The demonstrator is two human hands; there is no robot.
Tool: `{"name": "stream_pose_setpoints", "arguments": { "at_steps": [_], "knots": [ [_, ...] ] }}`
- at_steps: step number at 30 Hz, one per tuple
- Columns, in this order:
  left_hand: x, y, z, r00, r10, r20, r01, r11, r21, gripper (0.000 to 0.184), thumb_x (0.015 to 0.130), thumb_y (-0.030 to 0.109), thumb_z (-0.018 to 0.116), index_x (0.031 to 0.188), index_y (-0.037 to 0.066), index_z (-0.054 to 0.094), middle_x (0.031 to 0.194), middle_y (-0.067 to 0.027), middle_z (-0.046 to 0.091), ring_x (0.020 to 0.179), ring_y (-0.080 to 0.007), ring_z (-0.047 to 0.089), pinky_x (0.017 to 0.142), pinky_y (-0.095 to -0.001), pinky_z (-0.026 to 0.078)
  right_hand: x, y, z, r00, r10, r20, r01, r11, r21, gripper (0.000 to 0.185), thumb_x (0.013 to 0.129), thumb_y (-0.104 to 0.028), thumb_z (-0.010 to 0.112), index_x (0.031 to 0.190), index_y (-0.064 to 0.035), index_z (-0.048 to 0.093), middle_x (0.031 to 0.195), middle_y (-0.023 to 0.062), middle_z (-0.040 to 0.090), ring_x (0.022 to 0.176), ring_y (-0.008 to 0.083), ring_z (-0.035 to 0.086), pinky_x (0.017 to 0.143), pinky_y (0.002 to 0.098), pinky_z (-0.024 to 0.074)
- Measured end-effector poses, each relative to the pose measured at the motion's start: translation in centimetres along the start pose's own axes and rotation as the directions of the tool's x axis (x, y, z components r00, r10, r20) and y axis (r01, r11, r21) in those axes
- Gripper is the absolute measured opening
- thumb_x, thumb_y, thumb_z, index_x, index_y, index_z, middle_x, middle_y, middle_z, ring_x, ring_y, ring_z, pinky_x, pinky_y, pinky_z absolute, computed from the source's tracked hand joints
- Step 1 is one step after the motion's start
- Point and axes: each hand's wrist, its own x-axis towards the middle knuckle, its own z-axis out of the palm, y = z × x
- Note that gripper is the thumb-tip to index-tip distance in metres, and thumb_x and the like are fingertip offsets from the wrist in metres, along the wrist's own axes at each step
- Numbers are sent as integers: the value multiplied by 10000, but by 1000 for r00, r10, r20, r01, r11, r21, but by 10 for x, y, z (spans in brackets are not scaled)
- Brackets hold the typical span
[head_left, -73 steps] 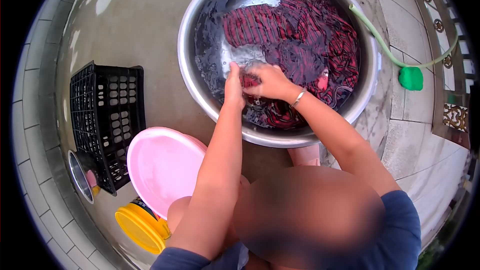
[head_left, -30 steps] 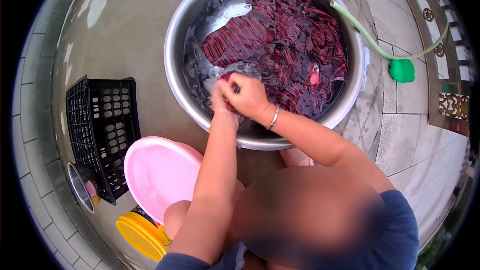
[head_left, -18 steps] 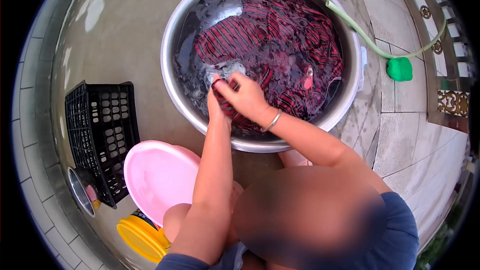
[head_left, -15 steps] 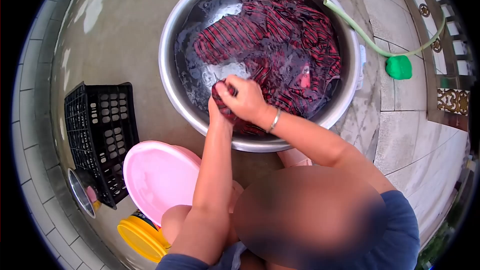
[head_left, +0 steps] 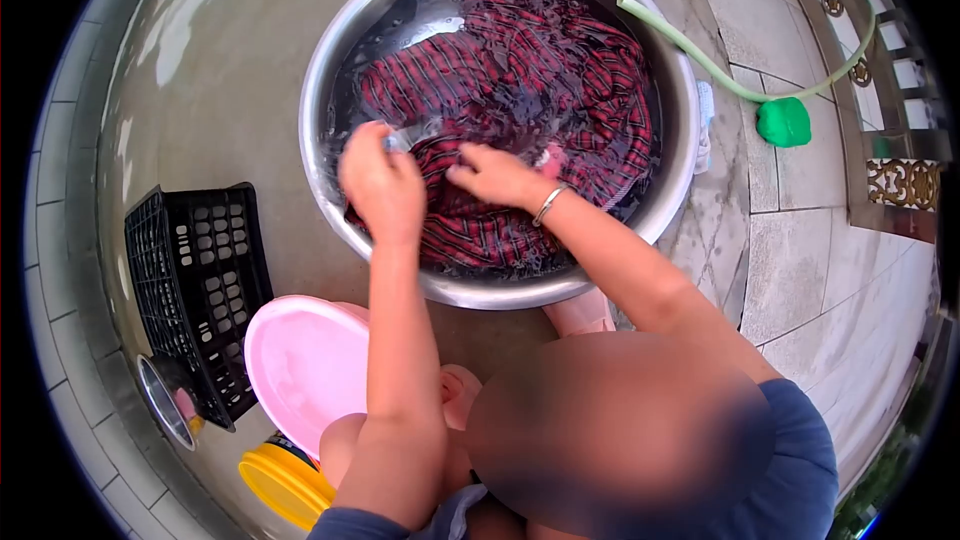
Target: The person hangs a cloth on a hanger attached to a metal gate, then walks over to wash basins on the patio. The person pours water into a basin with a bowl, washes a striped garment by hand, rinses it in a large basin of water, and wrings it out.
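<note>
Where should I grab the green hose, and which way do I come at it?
I'd hold the hose just behind its open end, from above, on the side outside the basin: it looks thin and round, and that end pokes over the rim.

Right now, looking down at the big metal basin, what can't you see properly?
All in the head view:
Metal basin: its bottom is hidden by red striped cloth and dark water.
Left hand: blurred, so I can't tell whether it grips the cloth.
Pink patch among the cloth: too small and blurry to name.
Yellow bucket: partly hidden by the person's leg and the pink tub.
</note>
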Motion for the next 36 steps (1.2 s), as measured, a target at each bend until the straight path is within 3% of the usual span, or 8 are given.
{"name": "stream_pose_setpoints", "arguments": {
  "at_steps": [4, 10, 17, 22, 24, 28, 32, 36],
  "knots": [
    [-21, 15, 22, 854, -80, 514, 262, 919, -294, 310, 843, 268, 455, 1006, 26, 559, 1027, -139, 557, 1030, -284, 472, 923, -360, 316, 0, -12, -1, 855, -507, 105, 473, 847, 243, 295, 734, -227, 515, 963, -46, 556, 950, 206, 577, 877, 358, 543, 775, 411, 414],
    [-24, -60, 41, 693, -273, 667, 190, 962, 196, 257, 742, 155, 501, 913, -16, 590, 1035, -213, 537, 987, -342, 491, 869, -381, 381, -24, 44, -110, 769, -98, -632, -328, 787, -522, 425, 655, -341, 657, 1053, -244, 545, 1172, 51, 427, 1095, 286, 389, 772, 480, 406],
    [-22, 37, 32, 773, -397, 494, 361, 917, 173, 233, 760, 196, 499, 883, 12, 569, 920, -193, 578, 942, -339, 515, 809, -403, 406, -4, 133, -103, 668, 378, -641, -497, 868, -6, 709, 662, -472, 652, 1165, -43, 396, 1072, 254, 505, 943, 371, 528, 817, 410, 417],
    [-26, 71, 58, -35, -366, 930, 985, -171, -30, 725, 770, 656, 352, 1194, 72, 430, 1151, -131, 504, 1071, -273, 465, 883, -433, 349, -10, 69, -44, 625, 313, -715, -53, 931, 361, 492, 690, -420, 649, 867, 26, 539, 755, 204, 600, 724, 339, 591, 649, 374, 451],
    [-36, 42, 80, 176, 5, 984, 789, -599, -138, 684, 771, 650, 356, 1176, 105, 442, 1124, -86, 517, 990, -249, 502, 876, -479, 355, -25, 23, -37, 734, 305, -607, 61, 860, 507, 453, 695, -415, 648, 790, 19, 560, 731, 189, 602, 670, 316, 587, 615, 362, 444],
    [-41, 39, 72, 137, -414, 900, 787, -506, -353, 390, 874, 404, 325, 977, 90, 533, 918, -96, 579, 813, -245, 568, 736, -395, 468, -38, -26, -6, 816, 34, -576, 173, 939, 299, 280, 780, -280, 603, 775, -3, 561, 635, 100, 568, 595, 116, 529, 550, 287, 421],
    [-48, 26, 63, 198, -540, 818, 700, -506, -503, 376, 896, 308, 304, 1018, 25, 519, 921, -111, 587, 815, -242, 579, 733, -339, 464, -32, -30, -4, 757, -54, -652, 140, 987, 81, 395, 804, -407, 492, 613, -62, 487, 512, 176, 520, 537, 383, 535, 506, 442, 427],
    [-57, 23, 35, 577, -407, 709, 802, 445, -397, 215, 832, 113, 472, 971, -34, 545, 848, -102, 618, 763, -208, 589, 665, -317, 448, -26, 8, -42, 762, 347, -547, -385, 922, 49, 478, 827, -485, 357, 767, -74, 595, 766, 188, 601, 740, 353, 585, 665, 442, 454]
  ]
}}
